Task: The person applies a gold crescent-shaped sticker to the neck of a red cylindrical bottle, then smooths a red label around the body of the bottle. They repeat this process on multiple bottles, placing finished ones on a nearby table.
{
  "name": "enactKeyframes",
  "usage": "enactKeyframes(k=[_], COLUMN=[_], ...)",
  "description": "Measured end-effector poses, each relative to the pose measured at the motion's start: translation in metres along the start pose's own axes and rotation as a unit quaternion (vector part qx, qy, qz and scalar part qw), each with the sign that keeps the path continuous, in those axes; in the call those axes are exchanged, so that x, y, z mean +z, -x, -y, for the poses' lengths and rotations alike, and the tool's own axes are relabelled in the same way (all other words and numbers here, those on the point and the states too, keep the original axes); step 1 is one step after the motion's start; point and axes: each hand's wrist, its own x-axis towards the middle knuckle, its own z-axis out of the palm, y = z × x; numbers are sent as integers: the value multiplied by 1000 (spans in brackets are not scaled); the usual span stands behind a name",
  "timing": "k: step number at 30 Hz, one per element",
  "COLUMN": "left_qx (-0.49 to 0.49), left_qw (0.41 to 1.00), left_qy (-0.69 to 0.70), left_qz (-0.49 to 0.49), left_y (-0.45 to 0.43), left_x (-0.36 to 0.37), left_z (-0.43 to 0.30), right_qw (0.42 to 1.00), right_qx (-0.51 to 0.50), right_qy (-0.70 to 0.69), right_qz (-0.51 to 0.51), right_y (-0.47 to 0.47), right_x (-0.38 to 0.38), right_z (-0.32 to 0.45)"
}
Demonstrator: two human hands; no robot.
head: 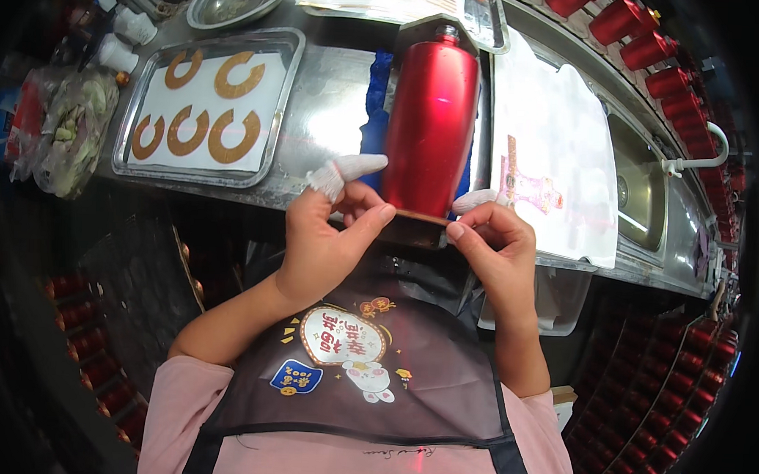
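A glossy red bottle (432,118) lies on its side before me, its threaded neck pointing away and its base towards me. Dark blue cloth (375,110) shows beneath it on both sides. Along the base edge runs a thin gold-brown strip (420,218). My left hand (339,226) pinches the strip's left end between thumb and finger. At the right end, my right hand (496,245) does likewise. Each hand wears a white fabric finger cover on one finger; the left one points at the bottle's side. How far the strip wraps under the base is hidden.
On the left, a metal tray (121,156) holds several gold C-shaped labels (189,132) on white paper. A metal bowl (237,2) stands behind it. To the right are a white sheet (559,200) with a pink patterned cutout (534,183), then a sink (639,185). Racks hold red bottles (654,49).
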Motion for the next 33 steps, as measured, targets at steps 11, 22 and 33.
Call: enactKeyframes(k=[11,22,33], left_qx=[173,51,89], left_qw=[947,987,987], left_qy=[-257,75,15], left_qz=[79,131,130], left_y=[-21,-31,-27], left_x=[-8,-10,0], left_z=[12,31,30], right_qw=[999,997,995], right_qx=[16,-14,-7], right_qy=[-35,-69,-76], right_qz=[-22,-39,-62], right_y=[5,11,8], right_x=[6,2,-3], right_z=[2,3,-6])
